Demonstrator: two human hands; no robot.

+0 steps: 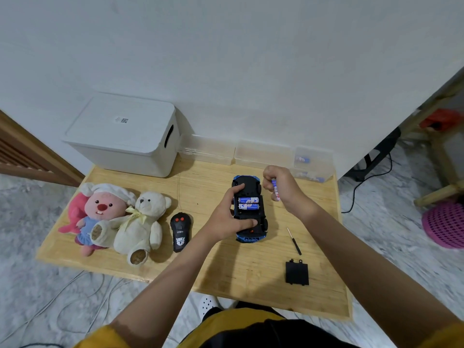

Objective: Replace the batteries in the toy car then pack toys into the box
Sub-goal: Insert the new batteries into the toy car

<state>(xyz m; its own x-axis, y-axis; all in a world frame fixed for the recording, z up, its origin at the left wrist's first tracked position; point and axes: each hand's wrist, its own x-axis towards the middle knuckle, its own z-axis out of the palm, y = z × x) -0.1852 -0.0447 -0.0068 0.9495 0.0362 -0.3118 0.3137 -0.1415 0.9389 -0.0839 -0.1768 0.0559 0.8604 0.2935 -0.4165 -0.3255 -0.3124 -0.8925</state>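
The right hand point(281, 187) is closed around a single battery point(275, 189), pinched upright between thumb and fingers, just beside the right flank of the toy car point(249, 209) and above the table point(226, 267). Whether this cell is going in or has just come out cannot be told. The left hand point(227, 217) is spread over the car, fingers on the nose end and thumb on the tail end; the grip is loose and open, pressing rather than clasping, presumably to keep the car from sliding while cells are handled.

The car is lying upside down, black underside up, so that the battery bay point(248, 206) faces the person. Two blue cells are seen seated crosswise in the bay. The bay cover point(297, 273) is laid flat on the near right of the table, well apart from the car, with the small screwdriver point(294, 241) between them; both appear kept within reach for closing up.

A clear container point(312, 163) holding more batteries stands at the back right, against the wall, beside two further clear trays. The white box point(123, 134), lid on, is at the back left. The remote control point(179, 231), a white teddy bear point(143, 227) and a pink plush point(100, 217) are lined up on the left, not yet packed. Judged stage: battery exchange under way; cover refitting and packing outstanding.
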